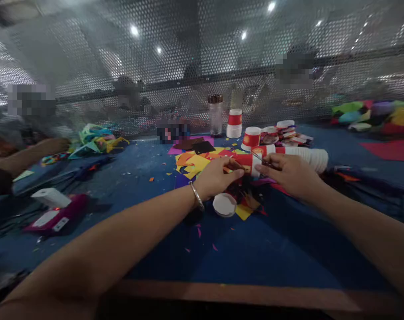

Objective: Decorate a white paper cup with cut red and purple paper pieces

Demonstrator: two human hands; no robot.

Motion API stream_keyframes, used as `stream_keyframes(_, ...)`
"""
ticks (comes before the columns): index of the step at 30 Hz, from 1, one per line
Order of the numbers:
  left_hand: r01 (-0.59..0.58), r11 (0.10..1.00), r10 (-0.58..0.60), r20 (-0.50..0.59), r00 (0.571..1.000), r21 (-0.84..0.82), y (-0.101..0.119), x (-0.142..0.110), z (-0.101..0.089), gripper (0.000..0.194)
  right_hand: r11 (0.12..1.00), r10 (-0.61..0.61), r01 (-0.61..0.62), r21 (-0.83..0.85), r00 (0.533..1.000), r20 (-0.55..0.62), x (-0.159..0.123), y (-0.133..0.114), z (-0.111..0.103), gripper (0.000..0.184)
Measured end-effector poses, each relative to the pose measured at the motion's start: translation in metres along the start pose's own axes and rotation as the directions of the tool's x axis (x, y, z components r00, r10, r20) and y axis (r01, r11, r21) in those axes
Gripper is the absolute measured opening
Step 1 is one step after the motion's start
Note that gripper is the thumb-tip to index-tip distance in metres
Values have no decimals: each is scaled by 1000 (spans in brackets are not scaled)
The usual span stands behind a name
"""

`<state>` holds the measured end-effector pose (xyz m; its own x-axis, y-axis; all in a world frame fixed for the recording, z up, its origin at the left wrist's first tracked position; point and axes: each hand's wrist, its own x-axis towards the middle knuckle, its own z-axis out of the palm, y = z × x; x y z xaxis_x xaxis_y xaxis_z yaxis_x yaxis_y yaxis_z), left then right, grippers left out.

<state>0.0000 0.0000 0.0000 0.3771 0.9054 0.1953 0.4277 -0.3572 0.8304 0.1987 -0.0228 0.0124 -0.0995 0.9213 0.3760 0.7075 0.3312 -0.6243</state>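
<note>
Cup of red-and-white paper [247,161] lies sideways between left hand [218,177], its grip closed on cup, and right hand [286,172], pinching thin grey tool [257,156].

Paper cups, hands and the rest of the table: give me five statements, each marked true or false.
1. The bracelet is on the left wrist. True.
2. The bottle lies on its side. False: it stands upright.
3. A long cup stack lies on its side by the right hand. True.
4. The table is yellow. False: it is blue.
5. The magenta object is right of both hands. False: it is to their left.
</note>
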Motion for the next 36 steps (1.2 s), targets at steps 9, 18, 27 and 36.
stream_keyframes(9, 165, 921, -209, -89, 974, -354, 4, 20, 10, 27, 1000, 14, -14, 15, 1000, -11, 0, 7, -7, 52)
stream_keyframes(18, 178, 873, -310, -236, 921, -454, -7, 52, 1, 30, 980, 69, -143, -135, 893, -445, 9, 11, -42, 27)
stream_keyframes(27, 182, 843, -320, -201, 926, -506, -15, 82, 16, 31, 935, 286, -354, 30, 697, -658, 17, 14, -55, 24)
stream_keyframes(36, 151, 821, -280, -158, 947, -550, -17, 104, 28, 27, 957, 245, -283, 56, 693, -678, 28, 54, -53, 18)
